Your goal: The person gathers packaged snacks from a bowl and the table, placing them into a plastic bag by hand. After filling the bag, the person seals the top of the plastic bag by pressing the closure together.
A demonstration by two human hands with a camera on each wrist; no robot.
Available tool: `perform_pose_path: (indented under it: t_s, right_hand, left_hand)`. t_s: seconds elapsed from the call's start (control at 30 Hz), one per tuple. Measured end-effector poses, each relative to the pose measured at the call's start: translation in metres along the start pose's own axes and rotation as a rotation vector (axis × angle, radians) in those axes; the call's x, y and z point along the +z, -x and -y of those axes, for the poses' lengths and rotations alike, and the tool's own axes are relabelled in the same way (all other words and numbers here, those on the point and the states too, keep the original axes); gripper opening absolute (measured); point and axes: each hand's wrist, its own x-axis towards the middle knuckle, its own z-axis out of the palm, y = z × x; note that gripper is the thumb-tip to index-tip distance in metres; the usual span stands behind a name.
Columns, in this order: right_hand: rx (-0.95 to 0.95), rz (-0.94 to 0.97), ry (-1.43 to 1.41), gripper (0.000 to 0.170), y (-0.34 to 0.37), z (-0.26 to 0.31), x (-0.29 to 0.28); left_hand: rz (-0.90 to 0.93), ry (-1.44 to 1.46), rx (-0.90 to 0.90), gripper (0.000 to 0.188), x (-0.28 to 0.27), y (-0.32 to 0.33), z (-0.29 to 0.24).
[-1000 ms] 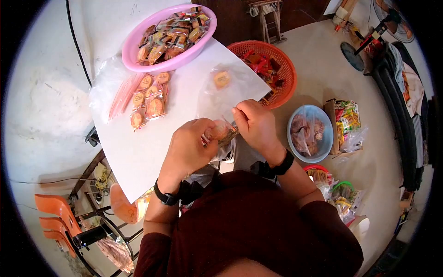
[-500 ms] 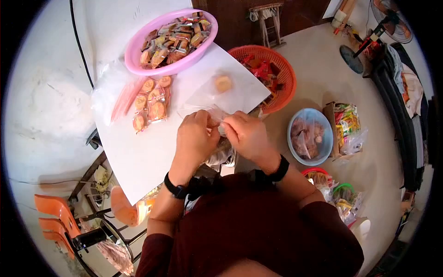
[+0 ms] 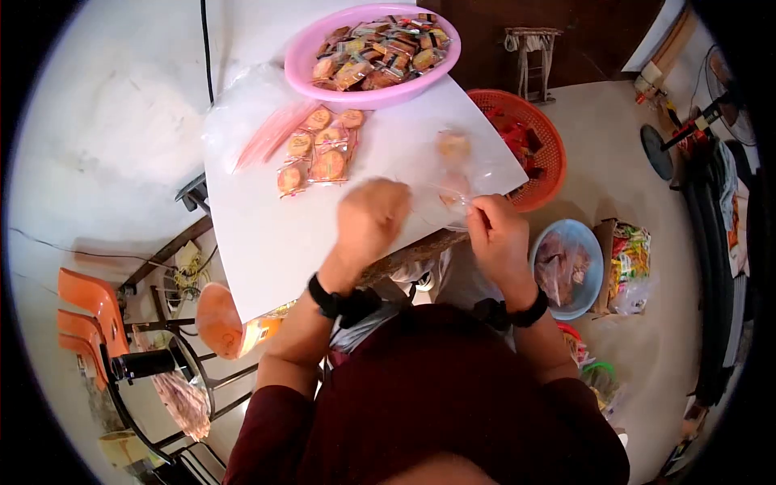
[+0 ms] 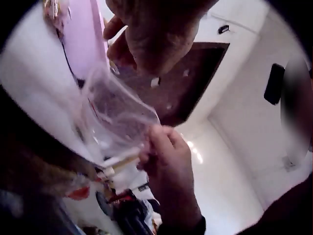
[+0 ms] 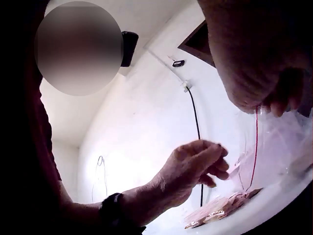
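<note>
In the head view my right hand (image 3: 497, 238) pinches the edge of a clear plastic bag (image 3: 420, 174) near the table's front corner. A round wrapped biscuit (image 3: 454, 145) shows through the film, with another blurred packet (image 3: 454, 187) nearer the hand. My left hand (image 3: 373, 218), blurred in the head view, is apart from the bag on its left. The right wrist view shows that left hand (image 5: 195, 166) with loosely bent fingers and nothing in them. The bag (image 4: 122, 117) hangs from the right fingers in the left wrist view.
Several wrapped biscuits (image 3: 327, 166) lie on the white table (image 3: 275, 242) beside a stack of pink-edged bags (image 3: 275, 133). A pink basin (image 3: 372, 99) full of packets stands behind. An orange basket (image 3: 550, 174), a blue basin (image 3: 594, 295) and a box of packets (image 3: 629, 259) are right.
My hands were together over a packet at the table edge; now the left has come away from the right, which holds the bag's edge. The head view has swung left.
</note>
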Motion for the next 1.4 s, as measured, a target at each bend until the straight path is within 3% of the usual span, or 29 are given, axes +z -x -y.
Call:
perform_pose_path:
  t_s: [0.07,0.2,0.23,0.43,0.6,0.73,0.87,0.93,1.03,1.13,1.23,1.33,1.4]
  right_hand:
    - [0.011,-0.019,-0.003,0.008,0.001,-0.002,0.000]
    - [0.001,-0.013,0.021,0.008,0.002,-0.007,0.002]
    - [-0.008,-0.007,0.035,0.008,0.002,-0.007,0.002]
    - [0.036,0.006,0.062,0.006,0.002,-0.005,-0.001]
    - [0.032,-0.034,-0.015,0.008,-0.001,-0.012,0.000]
    - [0.061,-0.041,-0.094,0.008,-0.004,-0.013,0.001]
    - [0.061,-0.050,-0.113,0.008,-0.006,-0.009,0.001]
    - [0.055,-0.050,-0.114,0.008,-0.005,-0.007,0.000]
    - [-0.015,-0.056,-0.049,0.009,-0.004,-0.005,0.000]
    - [0.033,-0.055,-0.057,0.009,-0.002,0.001,0.000]
    - [0.072,-0.028,-0.087,0.009,0.000,-0.001,-0.005]
    - [0.067,-0.035,-0.096,0.008,0.001,-0.010,-0.004]
    - [0.081,-0.053,-0.108,0.008,0.002,-0.013,-0.003]
  left_hand:
    - [-0.044,-0.225,-0.174,0.018,-0.017,-0.003,0.030]
    - [0.329,-0.724,-0.548,0.043,-0.033,-0.008,0.068]
    - [0.261,-0.708,-0.475,0.035,-0.030,-0.001,0.071]
    - [0.294,-0.735,-0.468,0.028,-0.027,0.011,0.096]
    - [-0.148,-0.171,-0.394,0.013,-0.057,0.009,0.062]
    - [0.061,-0.088,-0.148,0.020,-0.074,-0.001,-0.005]
    - [0.213,-0.179,0.157,0.026,-0.047,-0.007,-0.036]
    - [0.287,-0.247,0.257,0.017,-0.026,-0.012,-0.041]
    - [0.197,-0.259,0.269,0.017,0.012,-0.017,-0.046]
    - [0.186,-0.014,-0.034,0.021,0.040,-0.010,-0.044]
    - [0.240,-0.056,0.143,0.022,0.030,-0.005,-0.039]
    - [0.220,-0.142,0.116,0.030,0.006,0.007,0.000]
    - [0.201,-0.322,-0.147,0.034,-0.012,0.002,0.017]
